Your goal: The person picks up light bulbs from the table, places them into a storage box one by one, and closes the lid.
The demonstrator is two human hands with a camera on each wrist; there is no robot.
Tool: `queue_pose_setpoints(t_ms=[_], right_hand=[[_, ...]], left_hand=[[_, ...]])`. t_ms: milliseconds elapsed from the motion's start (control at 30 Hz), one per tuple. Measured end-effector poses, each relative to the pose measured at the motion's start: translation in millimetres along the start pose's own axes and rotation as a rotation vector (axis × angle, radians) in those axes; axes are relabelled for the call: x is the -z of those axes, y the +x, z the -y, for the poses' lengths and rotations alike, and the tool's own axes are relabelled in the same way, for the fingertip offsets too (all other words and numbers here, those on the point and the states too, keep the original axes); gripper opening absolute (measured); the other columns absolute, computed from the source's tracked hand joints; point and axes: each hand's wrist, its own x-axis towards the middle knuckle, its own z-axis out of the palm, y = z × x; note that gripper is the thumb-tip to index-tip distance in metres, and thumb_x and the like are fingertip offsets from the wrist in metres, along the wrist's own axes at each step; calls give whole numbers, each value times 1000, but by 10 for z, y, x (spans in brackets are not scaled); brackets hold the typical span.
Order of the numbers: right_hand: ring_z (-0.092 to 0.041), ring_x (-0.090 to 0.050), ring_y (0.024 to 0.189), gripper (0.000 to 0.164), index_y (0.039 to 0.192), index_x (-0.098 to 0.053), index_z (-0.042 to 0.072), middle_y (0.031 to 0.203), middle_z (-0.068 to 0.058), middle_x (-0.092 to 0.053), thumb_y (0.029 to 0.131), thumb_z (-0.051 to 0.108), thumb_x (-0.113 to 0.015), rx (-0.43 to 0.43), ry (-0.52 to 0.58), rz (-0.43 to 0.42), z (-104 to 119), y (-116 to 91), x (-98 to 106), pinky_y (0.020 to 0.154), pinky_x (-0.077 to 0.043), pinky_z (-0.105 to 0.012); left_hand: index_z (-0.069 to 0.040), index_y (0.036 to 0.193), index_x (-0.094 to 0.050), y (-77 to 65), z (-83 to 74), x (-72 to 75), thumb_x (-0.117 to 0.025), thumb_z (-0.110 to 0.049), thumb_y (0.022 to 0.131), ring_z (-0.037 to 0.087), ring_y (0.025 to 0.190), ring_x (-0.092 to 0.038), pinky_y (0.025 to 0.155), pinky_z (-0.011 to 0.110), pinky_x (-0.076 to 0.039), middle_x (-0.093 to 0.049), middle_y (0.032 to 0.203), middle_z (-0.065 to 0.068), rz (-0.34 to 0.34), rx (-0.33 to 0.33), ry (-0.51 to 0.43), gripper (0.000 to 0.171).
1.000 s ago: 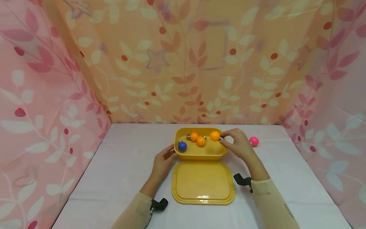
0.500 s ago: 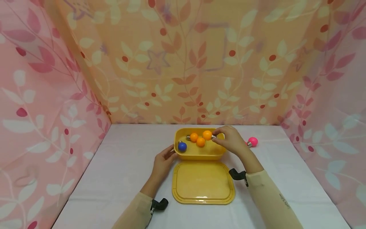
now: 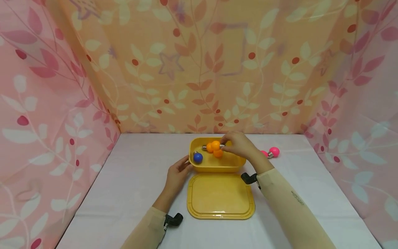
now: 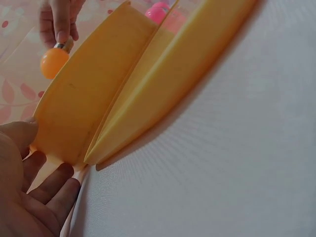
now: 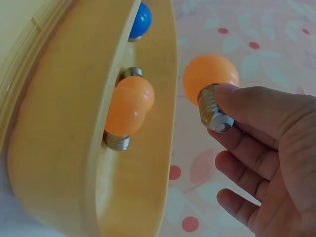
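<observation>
My right hand [image 3: 237, 143] pinches the metal screw base of an orange light bulb [image 5: 210, 74] between thumb and fingers. The bulb is held above the yellow box [image 3: 220, 169], overlapping other orange bulbs in the head view. Inside the box lie two orange bulbs [image 5: 123, 111], close together, and a blue bulb [image 3: 198, 158] near the left end. At the box's left end, my left hand [image 3: 178, 174] rests its relaxed fingers and thumb against the outer wall [image 4: 79, 98]; in the left wrist view its thumb is near the rim.
The flat yellow lid [image 3: 220, 197] lies on the white-covered table [image 3: 133, 180] directly in front of the box. Two pink bulbs [image 3: 274, 151] lie right of the box, one partly behind the right arm. Patterned cloth [image 3: 199, 69] encloses the back and sides.
My right hand has carried the orange bulb leftward over the box, from its right end to above the other orange bulbs. My left hand stays at the left end.
</observation>
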Motion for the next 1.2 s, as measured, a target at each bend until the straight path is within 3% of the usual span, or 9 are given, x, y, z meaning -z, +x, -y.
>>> queue_pose_setpoints(t_ms=[233,600,967,1200], right_hand=[[-21,-67,99,20,105,-77,16,100,4,-74,90,28,-80,20,-8,116,37,206,-79,97,-56,-42],[-21,-65,96,20,99,-79,13,96,1,-76,87,28,-83,-4,-33,142,68,446,-242,98,-55,-39],[-19,-63,88,19,101,-78,16,96,4,-74,89,30,-81,-71,-43,239,41,531,-415,93,-54,-38],[-19,-61,90,15,103,-77,17,100,2,-72,90,26,-79,-45,-23,274,30,481,-455,93,-54,-38]], left_hand=[[-17,146,-59,1,-3,-3,-74,-24,97,19,125,-65,100,25,-54,-62,145,4,-2,1,-6,52],[-17,146,-59,15,9,16,-74,-24,97,18,123,-67,97,24,-55,-62,145,3,1,-15,4,52],[-16,147,-58,15,6,2,-73,-23,98,18,124,-66,98,25,-55,-60,146,5,12,-24,-6,52],[-15,147,-58,17,17,15,-74,-25,97,19,123,-67,98,25,-55,-62,144,6,7,-20,-8,53]])
